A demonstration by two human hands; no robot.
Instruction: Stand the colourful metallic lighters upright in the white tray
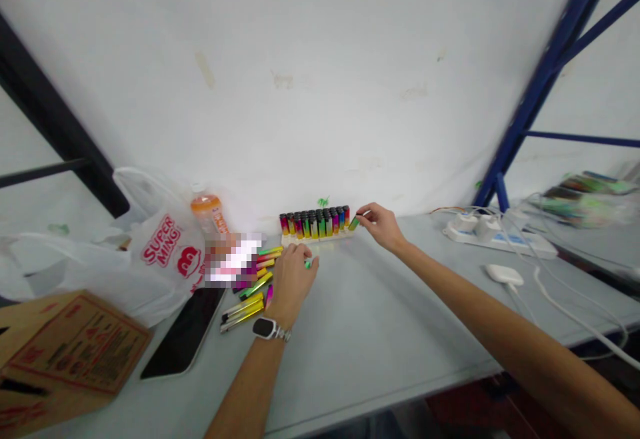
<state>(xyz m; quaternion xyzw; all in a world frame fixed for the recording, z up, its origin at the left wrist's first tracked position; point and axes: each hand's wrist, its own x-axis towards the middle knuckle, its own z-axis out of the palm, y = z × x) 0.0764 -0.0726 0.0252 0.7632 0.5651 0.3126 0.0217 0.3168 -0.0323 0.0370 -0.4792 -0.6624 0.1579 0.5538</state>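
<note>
Upright lighters (315, 226) with dark tops and multicoloured bodies stand in rows in a pale holder (320, 241) against the wall. At the right end of the rows, my right hand (379, 223) pinches a green lighter (354, 223), which is tilted. My left hand (293, 276) is closed in front of the holder. A small green end of a lighter (307, 265) shows between its thumb and fingers; the rest is hidden. Loose lighters (256, 287) in yellow, green, orange and pink lie beside that hand on its left. A watch (271, 328) is on my left wrist.
Left of the lighters are a black phone (186, 332), a cardboard box (75, 352), a white plastic bag (165, 252) and an orange drink bottle (207, 209). A power strip (500, 242), a white charger (504, 274) and cables lie at right. Blue shelf posts (530, 92) stand behind.
</note>
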